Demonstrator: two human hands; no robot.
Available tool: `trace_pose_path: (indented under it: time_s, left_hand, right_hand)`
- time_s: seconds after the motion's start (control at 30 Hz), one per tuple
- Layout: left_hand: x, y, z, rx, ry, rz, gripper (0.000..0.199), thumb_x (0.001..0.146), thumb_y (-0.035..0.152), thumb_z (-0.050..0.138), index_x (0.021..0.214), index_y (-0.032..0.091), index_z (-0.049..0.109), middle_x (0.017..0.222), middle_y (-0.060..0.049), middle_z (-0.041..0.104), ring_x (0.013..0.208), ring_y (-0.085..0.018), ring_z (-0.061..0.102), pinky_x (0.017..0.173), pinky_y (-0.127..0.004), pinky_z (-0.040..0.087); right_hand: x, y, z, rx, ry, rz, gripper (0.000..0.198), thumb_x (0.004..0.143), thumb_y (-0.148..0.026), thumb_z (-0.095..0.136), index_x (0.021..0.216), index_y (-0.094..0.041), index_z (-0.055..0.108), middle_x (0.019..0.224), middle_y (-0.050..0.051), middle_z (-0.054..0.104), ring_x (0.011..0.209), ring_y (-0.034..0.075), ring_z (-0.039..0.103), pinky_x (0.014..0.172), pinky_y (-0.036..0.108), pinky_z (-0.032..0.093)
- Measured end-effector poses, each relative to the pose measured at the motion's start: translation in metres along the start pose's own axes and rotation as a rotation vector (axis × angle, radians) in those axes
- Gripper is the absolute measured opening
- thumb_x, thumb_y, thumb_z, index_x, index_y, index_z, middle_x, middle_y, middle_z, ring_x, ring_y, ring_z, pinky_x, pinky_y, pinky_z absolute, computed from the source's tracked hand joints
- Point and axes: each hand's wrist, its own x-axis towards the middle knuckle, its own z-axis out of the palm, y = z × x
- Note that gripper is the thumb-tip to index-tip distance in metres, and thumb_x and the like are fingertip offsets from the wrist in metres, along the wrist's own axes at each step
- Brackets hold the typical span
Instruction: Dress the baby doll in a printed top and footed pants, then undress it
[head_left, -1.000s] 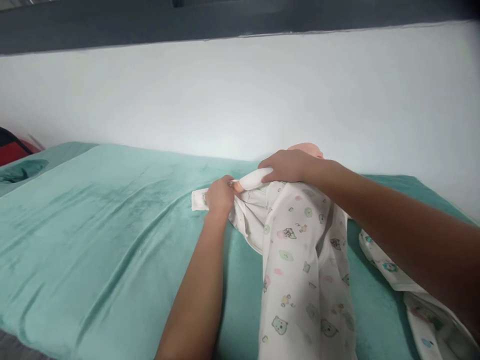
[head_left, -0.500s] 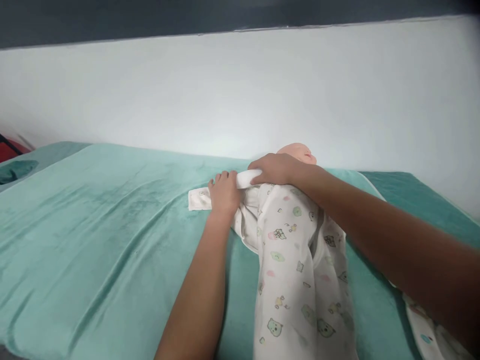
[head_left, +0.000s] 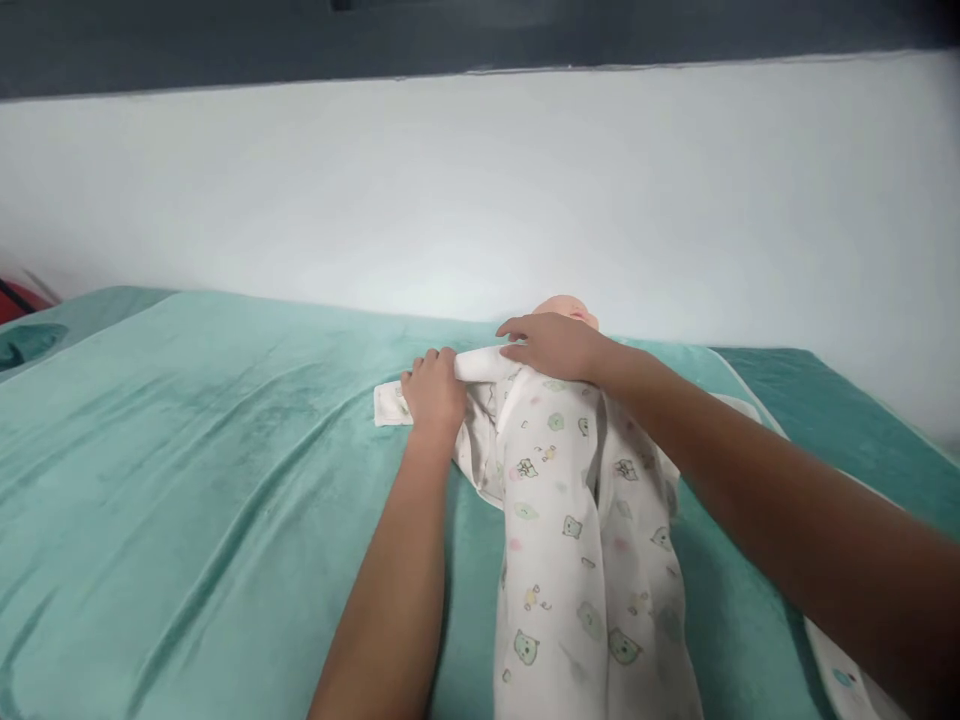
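White cloth garment with pastel animal prints [head_left: 551, 560] lies on mint-green plush sheeting [head_left: 217, 450]; left hand [head_left: 436, 395] clamped on its sleeve [head_left: 390, 404], right hand [head_left: 559, 347], fingers parted, before a peach doll head [head_left: 564, 304]. Sleeve-fitting seems underway; next needs a gentle tug.

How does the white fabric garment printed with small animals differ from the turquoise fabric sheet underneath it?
The white garment carries small green, pink and yellow prints; the turquoise sheet is unprinted. The garment takes up a narrow strip near the middle, whereas the sheet spreads wide on both sides of it. Both are fabric, and both show creases.
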Motion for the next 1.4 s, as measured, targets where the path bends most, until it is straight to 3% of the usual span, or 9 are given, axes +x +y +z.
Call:
trace_pose_path:
  time_s: [0.13,0.3,0.5,0.7,0.87,0.97,1.13,1.3,1.4]
  left_hand:
    - [0.002,-0.008,0.0,0.0,-0.033,-0.04,0.029,0.083,0.005,0.041,0.099,0.023,0.058,0.108,-0.008,0.066,0.107,-0.028,0.058,0.085,-0.042,0.042]
    - [0.005,-0.018,0.001,0.011,-0.048,-0.07,0.029,0.085,0.008,0.039,0.101,0.022,0.058,0.108,-0.01,0.065,0.108,-0.031,0.058,0.086,-0.045,0.044]
    - [0.001,-0.009,-0.001,0.012,-0.073,-0.025,0.041,0.082,0.007,0.041,0.115,0.024,0.057,0.12,-0.011,0.061,0.113,-0.032,0.054,0.091,-0.05,0.044]
    - [-0.001,0.008,-0.008,-0.097,-0.082,0.129,0.061,0.078,0.007,0.045,0.136,0.023,0.049,0.138,-0.01,0.055,0.129,-0.034,0.045,0.109,-0.063,0.032]
    - [-0.007,0.033,-0.035,-0.566,-0.071,0.332,0.05,0.082,0.006,0.038,0.123,0.023,0.061,0.13,-0.003,0.063,0.122,-0.02,0.056,0.107,-0.038,0.044]
    - [-0.016,0.061,-0.054,-0.726,-0.092,0.466,0.04,0.09,0.015,0.037,0.117,0.024,0.065,0.126,-0.001,0.066,0.118,-0.018,0.059,0.104,-0.035,0.046]
    - [-0.01,0.121,-0.064,-0.341,-0.301,0.768,0.033,0.096,0.027,0.038,0.1,0.019,0.069,0.11,-0.007,0.071,0.108,-0.024,0.062,0.097,-0.04,0.047]
    - [0.012,0.184,-0.051,0.115,-0.612,0.85,0.028,0.09,0.022,0.048,0.11,0.017,0.067,0.114,-0.011,0.069,0.095,-0.025,0.067,0.079,-0.036,0.051]
    - [0.015,0.21,-0.034,0.215,-0.639,0.87,0.027,0.088,0.018,0.049,0.107,0.016,0.068,0.118,-0.015,0.068,0.105,-0.027,0.065,0.088,-0.037,0.05]
  right_hand:
    - [-0.028,0.013,-0.005,0.185,0.211,0.044,0.032,0.093,-0.038,0.046,0.112,-0.027,0.07,0.124,0.003,0.068,0.114,0.026,0.061,0.097,0.041,0.045]
    - [-0.081,0.054,0.019,0.315,0.496,0.298,0.035,0.092,-0.038,0.046,0.116,-0.025,0.068,0.122,0.006,0.069,0.108,0.027,0.064,0.095,0.045,0.048]
    - [-0.119,0.108,0.071,0.049,0.532,0.302,0.043,0.089,-0.032,0.049,0.13,-0.021,0.061,0.133,0.012,0.062,0.125,0.036,0.054,0.104,0.053,0.041]
    - [-0.111,0.122,0.073,0.13,0.589,0.361,0.048,0.079,-0.015,0.044,0.12,-0.025,0.066,0.126,0.006,0.067,0.117,0.031,0.06,0.101,0.05,0.045]
    - [-0.114,0.127,0.069,0.289,0.666,0.444,0.045,0.077,-0.015,0.043,0.112,-0.023,0.071,0.122,0.006,0.069,0.116,0.028,0.061,0.104,0.045,0.045]
    - [-0.112,0.127,0.069,0.264,0.649,0.457,0.044,0.079,-0.018,0.044,0.115,-0.023,0.071,0.122,0.007,0.069,0.117,0.028,0.06,0.104,0.046,0.044]
    - [-0.109,0.128,0.07,0.231,0.61,0.475,0.044,0.083,-0.02,0.044,0.118,-0.024,0.07,0.121,0.007,0.07,0.114,0.027,0.061,0.101,0.045,0.045]
    - [-0.109,0.131,0.071,0.21,0.617,0.484,0.044,0.084,-0.022,0.042,0.119,-0.026,0.069,0.122,0.007,0.069,0.116,0.028,0.059,0.102,0.046,0.042]
    - [-0.11,0.132,0.071,0.212,0.607,0.466,0.046,0.085,-0.021,0.04,0.122,-0.026,0.067,0.123,0.007,0.068,0.117,0.029,0.058,0.102,0.046,0.042]
